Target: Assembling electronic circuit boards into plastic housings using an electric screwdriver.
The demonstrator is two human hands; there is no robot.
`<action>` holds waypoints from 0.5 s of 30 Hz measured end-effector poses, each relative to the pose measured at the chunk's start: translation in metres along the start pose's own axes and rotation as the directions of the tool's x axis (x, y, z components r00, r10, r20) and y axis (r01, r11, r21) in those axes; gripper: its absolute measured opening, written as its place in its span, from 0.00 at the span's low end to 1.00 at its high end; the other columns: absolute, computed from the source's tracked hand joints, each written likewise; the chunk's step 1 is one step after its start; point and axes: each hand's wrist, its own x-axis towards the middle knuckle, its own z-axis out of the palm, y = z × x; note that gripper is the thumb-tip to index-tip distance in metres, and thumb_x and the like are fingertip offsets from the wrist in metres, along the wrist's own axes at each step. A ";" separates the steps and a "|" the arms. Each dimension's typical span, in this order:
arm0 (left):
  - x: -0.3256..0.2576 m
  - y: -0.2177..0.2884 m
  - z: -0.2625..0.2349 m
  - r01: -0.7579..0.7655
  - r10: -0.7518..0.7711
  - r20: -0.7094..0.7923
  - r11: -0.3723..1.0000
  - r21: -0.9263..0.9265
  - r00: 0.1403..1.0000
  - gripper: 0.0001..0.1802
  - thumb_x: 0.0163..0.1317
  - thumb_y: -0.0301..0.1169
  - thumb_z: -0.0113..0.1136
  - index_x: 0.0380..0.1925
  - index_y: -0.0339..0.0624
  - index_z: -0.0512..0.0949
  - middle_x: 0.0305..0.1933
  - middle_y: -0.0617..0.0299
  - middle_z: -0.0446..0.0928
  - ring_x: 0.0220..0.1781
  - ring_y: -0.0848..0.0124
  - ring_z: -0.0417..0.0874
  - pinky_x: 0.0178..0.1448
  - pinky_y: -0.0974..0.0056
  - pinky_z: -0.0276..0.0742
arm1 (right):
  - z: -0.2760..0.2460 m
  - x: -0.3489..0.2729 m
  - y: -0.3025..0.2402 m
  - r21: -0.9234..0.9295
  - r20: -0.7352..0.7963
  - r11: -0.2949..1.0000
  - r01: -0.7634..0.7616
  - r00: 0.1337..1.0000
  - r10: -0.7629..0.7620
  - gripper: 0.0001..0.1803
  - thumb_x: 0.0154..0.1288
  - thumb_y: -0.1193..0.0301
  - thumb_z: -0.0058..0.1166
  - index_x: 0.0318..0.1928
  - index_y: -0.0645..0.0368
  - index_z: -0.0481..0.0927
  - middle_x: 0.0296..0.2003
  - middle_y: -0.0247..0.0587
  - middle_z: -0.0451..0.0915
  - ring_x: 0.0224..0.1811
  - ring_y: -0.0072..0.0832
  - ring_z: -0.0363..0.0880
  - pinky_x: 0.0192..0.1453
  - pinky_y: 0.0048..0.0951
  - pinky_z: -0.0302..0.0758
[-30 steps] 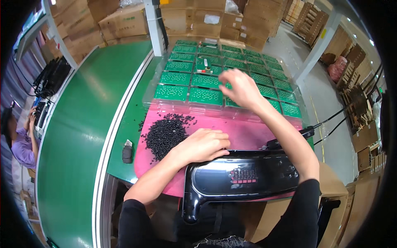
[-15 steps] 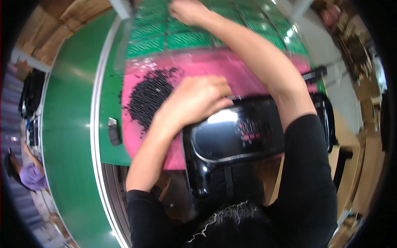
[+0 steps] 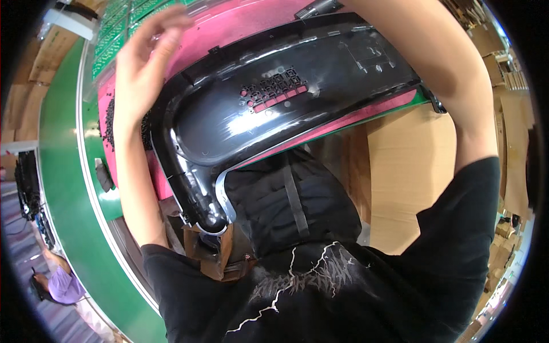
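My left hand (image 3: 140,68) is raised just beyond the upper left corner of a large black plastic housing (image 3: 223,128). Thumb and fingers are apart with nothing seen between them, and the fingertips are blurred. The housing is a long, glossy, shallow shell with a stem-like end bending toward me at the left; small openings cut through its middle show pink beneath. It lies on a pink mat (image 3: 226,26). My right forearm (image 3: 440,51) reaches over the housing's right end, and the hand itself is past the upper edge, out of sight.
Small black parts (image 3: 108,123) lie in a heap, partly behind my left forearm. Green circuit boards (image 3: 108,37) are at the upper left, a dark wrapped object (image 3: 104,176) on the green table (image 3: 63,188). A black tool-like object (image 3: 317,8) lies beyond the housing. A person (image 3: 63,286) is far left.
The view has shifted, showing more of the housing and my lap. My left hand has left the housing's upper edge and risen. My right hand, earlier over the circuit boards, has gone out of view.
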 end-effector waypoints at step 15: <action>-0.035 0.045 -0.014 0.373 -0.264 0.263 0.683 -0.628 0.928 0.24 0.75 0.42 0.46 0.58 0.32 0.70 0.51 0.47 0.80 0.44 0.64 0.84 0.45 0.61 0.82 | -0.001 -0.098 -0.058 0.012 -0.053 1.000 0.022 0.998 -0.021 0.11 0.51 0.72 0.62 0.37 0.59 0.80 0.34 0.38 0.78 0.40 0.31 0.79 0.42 0.33 0.78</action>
